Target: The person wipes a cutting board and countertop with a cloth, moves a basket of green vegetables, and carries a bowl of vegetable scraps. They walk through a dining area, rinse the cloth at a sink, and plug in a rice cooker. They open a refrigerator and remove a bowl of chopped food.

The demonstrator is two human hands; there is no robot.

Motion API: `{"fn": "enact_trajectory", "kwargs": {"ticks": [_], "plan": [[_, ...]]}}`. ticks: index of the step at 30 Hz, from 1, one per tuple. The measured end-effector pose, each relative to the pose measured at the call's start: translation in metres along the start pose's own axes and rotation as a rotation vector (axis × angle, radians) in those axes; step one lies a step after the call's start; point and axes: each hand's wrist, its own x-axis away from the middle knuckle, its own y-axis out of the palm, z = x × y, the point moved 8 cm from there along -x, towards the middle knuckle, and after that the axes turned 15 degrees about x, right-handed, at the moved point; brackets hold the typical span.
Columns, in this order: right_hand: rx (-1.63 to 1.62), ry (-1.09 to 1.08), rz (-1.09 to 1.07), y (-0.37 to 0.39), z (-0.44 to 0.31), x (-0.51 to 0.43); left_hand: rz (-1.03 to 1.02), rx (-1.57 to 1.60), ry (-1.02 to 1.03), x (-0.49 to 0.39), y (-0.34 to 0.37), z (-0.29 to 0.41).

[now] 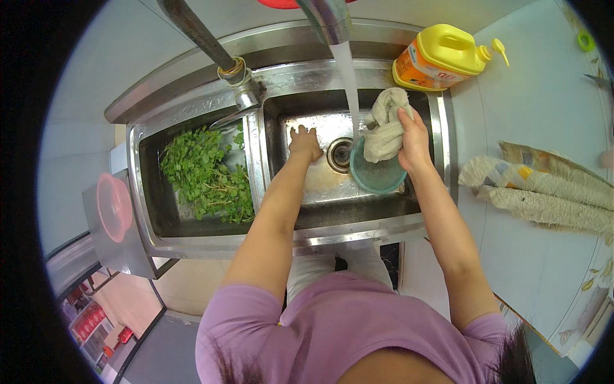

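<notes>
My right hand (414,139) grips a bunched, pale cloth (387,126) above a teal bowl (379,175). The bowl sits in the right basin (326,185) of a double stainless steel sink, beside the round drain (341,154). Water (348,86) pours from a metal faucet (331,24) in a steady stream, down to the bowl's left edge. With fingers spread, my left hand (305,144) is over the floor of the same basin, left of the drain, and holds nothing. Whether it touches the steel I cannot tell.
Leafy green herbs (206,177) fill much of the left basin (153,211). A yellow detergent jug (439,57) stands at the sink's back right corner. Towels (537,192) hang or lie at the right. A pink plastic basin (114,207) is at the far left.
</notes>
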Motion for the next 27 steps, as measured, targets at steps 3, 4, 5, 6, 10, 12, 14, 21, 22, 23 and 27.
{"fn": "enact_trajectory", "kwargs": {"ticks": [3,4,5,6,10,12,14,21,22,23,27], "plan": [[0.026,0.020,-0.052,0.010,0.004,-0.001,0.115,0.141,-0.132,0.020,-0.013,-0.014],[0.061,0.025,-0.079,0.016,0.008,-0.001,0.081,0.067,-0.185,0.027,-0.015,-0.020],[0.083,0.010,-0.139,0.024,0.011,0.000,0.113,0.114,-0.168,0.032,-0.020,-0.018],[0.107,0.024,-0.166,0.030,0.017,0.002,0.138,0.148,-0.158,0.036,-0.026,-0.016],[0.444,0.032,-0.100,0.041,0.039,0.011,0.178,1.004,0.094,0.054,-0.042,0.013],[0.599,-0.114,-0.170,0.058,0.039,0.021,0.022,1.297,0.127,0.062,-0.037,0.027],[0.768,-0.149,-0.250,0.072,0.045,0.033,0.124,1.049,0.217,0.073,-0.049,0.031],[0.687,-0.521,-0.313,0.079,0.002,0.073,0.050,0.371,0.662,0.109,-0.089,0.052],[0.667,-0.535,-0.328,0.076,-0.006,0.077,0.052,0.385,0.652,0.113,-0.100,0.052],[0.661,-0.544,-0.328,0.073,-0.012,0.080,0.062,0.394,0.659,0.119,-0.111,0.054],[0.661,-0.466,-0.360,0.064,-0.028,0.078,0.234,0.619,0.714,0.150,-0.163,0.067]]}}
